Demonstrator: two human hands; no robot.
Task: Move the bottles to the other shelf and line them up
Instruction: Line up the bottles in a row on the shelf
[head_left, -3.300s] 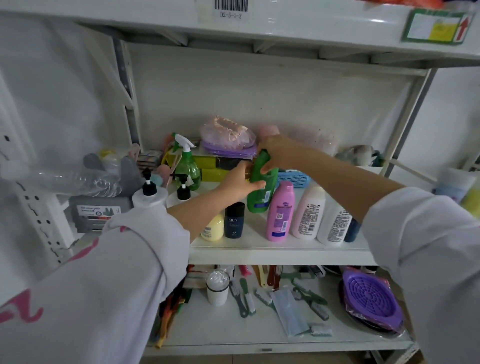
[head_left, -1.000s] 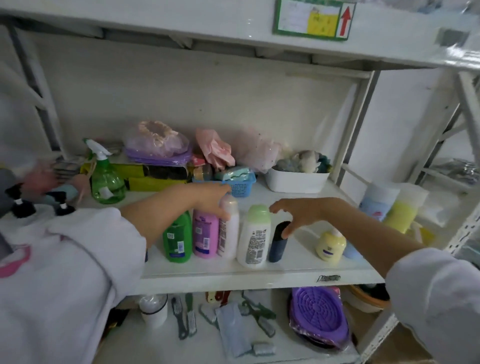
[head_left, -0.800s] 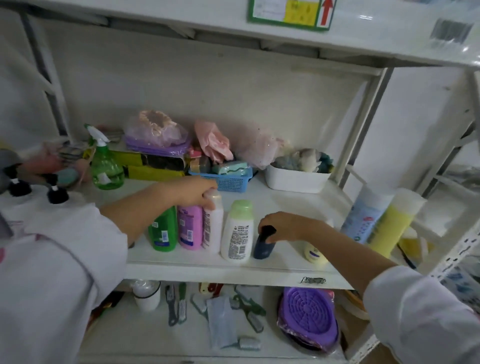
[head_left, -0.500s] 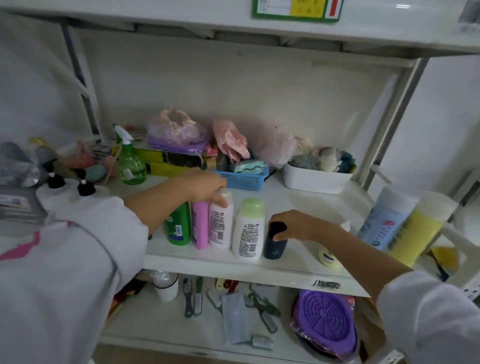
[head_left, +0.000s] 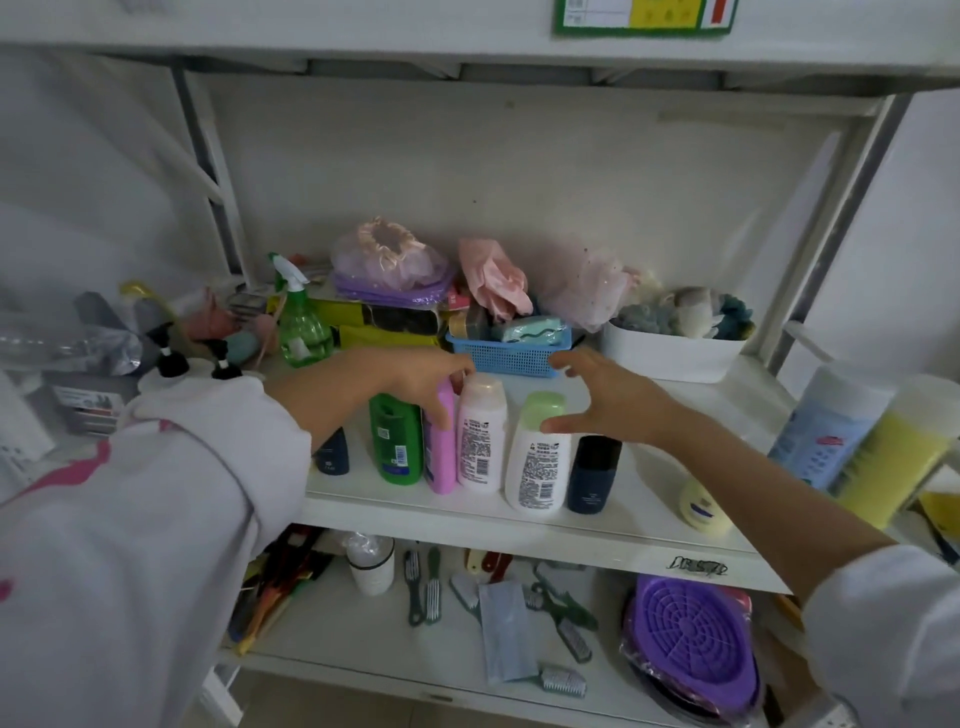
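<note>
Several bottles stand in a row along the front of the middle shelf (head_left: 519, 530): a small navy bottle (head_left: 331, 457), a green bottle (head_left: 396, 441), a pink bottle (head_left: 440, 462), a white bottle with a pale cap (head_left: 480, 441), a white bottle with a green cap (head_left: 537, 462) and a dark navy bottle (head_left: 592, 475). A small yellow bottle (head_left: 701, 506) stands apart to the right. My left hand (head_left: 421, 376) curls over the pink bottle's top, thumb down its front. Above the green-capped bottle my right hand (head_left: 610, 400) hovers, fingers spread, holding nothing.
Behind the row are a blue basket (head_left: 506, 358), a white tub (head_left: 675, 353), a green spray bottle (head_left: 304, 327) and bagged items. Pump bottles (head_left: 171, 364) stand at left. A blue tube (head_left: 826, 431) and a yellow tube (head_left: 893, 467) lean at right. Brushes and a purple disc (head_left: 691, 639) lie below.
My right hand has let go of the dark navy bottle, lifted and spread open. My left hand stays on the tops of the bottles in the row.
</note>
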